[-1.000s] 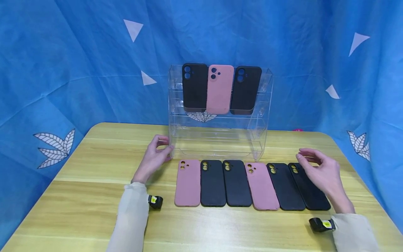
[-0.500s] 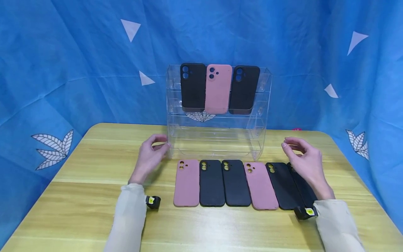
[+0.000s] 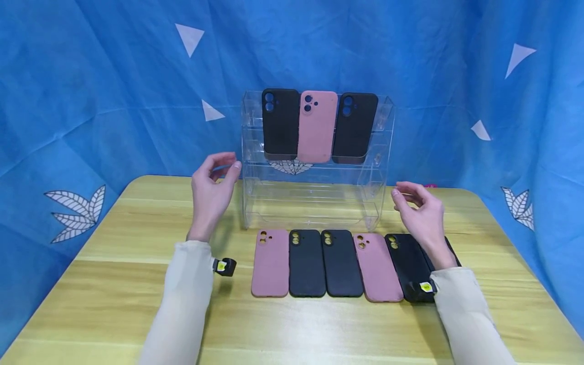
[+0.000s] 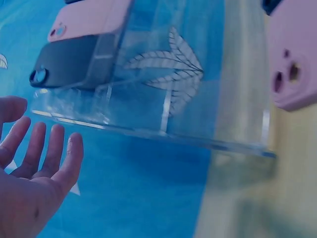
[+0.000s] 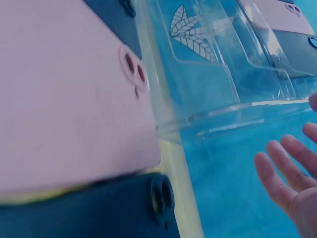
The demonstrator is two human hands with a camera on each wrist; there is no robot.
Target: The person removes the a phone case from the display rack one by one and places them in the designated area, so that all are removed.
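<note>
A clear acrylic display stand [image 3: 315, 192] with stepped tiers stands at the back of the table. Its top tier bears a black phone case [image 3: 280, 124], a pink phone case [image 3: 317, 126] and another black phone case [image 3: 356, 126], side by side. My left hand [image 3: 212, 190] is raised beside the stand's left side, fingers spread and holding nothing; the left wrist view shows its palm [image 4: 29, 193] near the stand's edge. To the right of the stand hovers my right hand [image 3: 422, 213], relaxed and holding nothing, its fingertips [image 5: 277, 148] apart from the side panel.
In front of the stand lies a row of several phone cases: a pink case [image 3: 270, 263] at the left, black cases [image 3: 307, 263] and a second pink case [image 3: 377, 268]. My right forearm overlaps the rightmost ones. A blue patterned curtain [image 3: 137, 101] hangs behind the wooden table [image 3: 114, 294].
My left hand has lifted from the stand's lower left side to about mid-height. My right hand has moved left and away from me, nearer the stand's right side. The cases stay put.
</note>
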